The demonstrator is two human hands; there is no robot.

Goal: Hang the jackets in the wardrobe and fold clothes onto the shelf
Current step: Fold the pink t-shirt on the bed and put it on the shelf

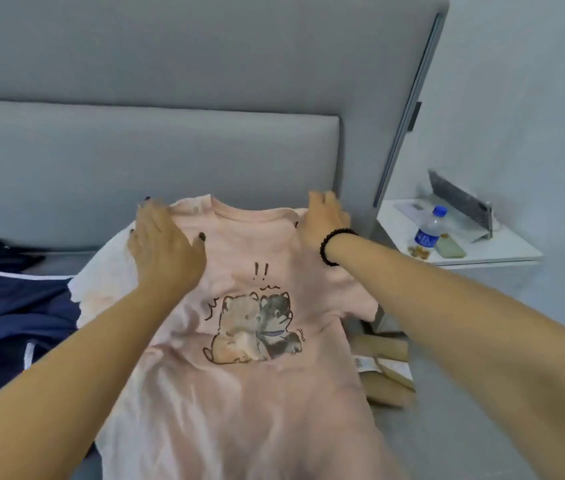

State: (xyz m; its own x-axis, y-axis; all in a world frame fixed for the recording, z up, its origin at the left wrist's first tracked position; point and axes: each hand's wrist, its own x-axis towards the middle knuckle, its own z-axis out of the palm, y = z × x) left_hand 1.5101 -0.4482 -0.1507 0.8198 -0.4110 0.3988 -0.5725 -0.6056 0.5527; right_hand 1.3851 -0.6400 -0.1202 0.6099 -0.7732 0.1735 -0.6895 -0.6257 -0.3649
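Note:
A pale pink T-shirt (249, 393) with a cartoon print of two animals lies front-up on the grey bed, its neck toward the headboard. My left hand (163, 247) lies flat on its left shoulder with the fingers spread. My right hand (326, 218), a black bead bracelet on its wrist, holds the right shoulder seam with the fingers curled over the cloth. A white garment (107, 271) peeks out from under the shirt's left side.
Dark navy clothes with white trim (7, 313) lie on the bed at left. Wooden hangers (385, 368) lie by the shirt's right edge. A white bedside table (461, 247) holds a water bottle (430, 228), a phone and a propped tablet. A grey padded headboard (152, 150) stands behind.

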